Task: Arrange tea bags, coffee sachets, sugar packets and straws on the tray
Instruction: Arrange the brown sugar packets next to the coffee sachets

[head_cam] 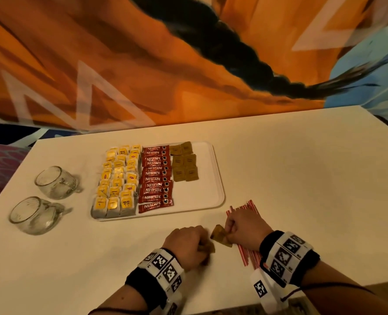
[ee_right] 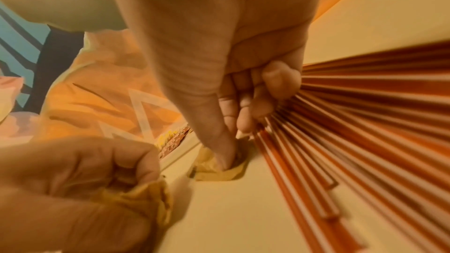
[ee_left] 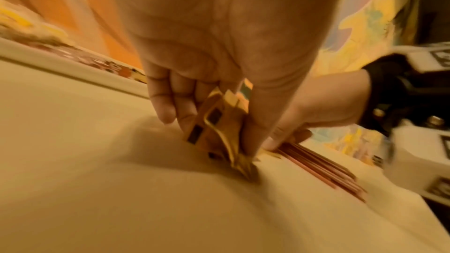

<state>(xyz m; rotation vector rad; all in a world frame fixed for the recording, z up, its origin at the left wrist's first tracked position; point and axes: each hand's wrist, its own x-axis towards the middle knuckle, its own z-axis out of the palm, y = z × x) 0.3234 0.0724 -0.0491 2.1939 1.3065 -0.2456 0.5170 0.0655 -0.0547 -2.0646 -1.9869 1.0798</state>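
Sugar packets (head_cam: pixel 220 237), thin, light, easily crumpled paper, are pinched in both hands on the surface (head_cam: pixel 302 169) beside the straws (head_cam: pixel 247 253), near the tray (head_cam: pixel 213 176); flat edges are best gripped.

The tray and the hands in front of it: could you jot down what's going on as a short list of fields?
tray: holds tea bags, coffee sachets, sugar packets in columns, left to right
straws: on the table, off the tray, partly under the right hand
left hand: grips brown packets
right hand: pinches a brown packet
glass cups: two, on their sides, left of the tray
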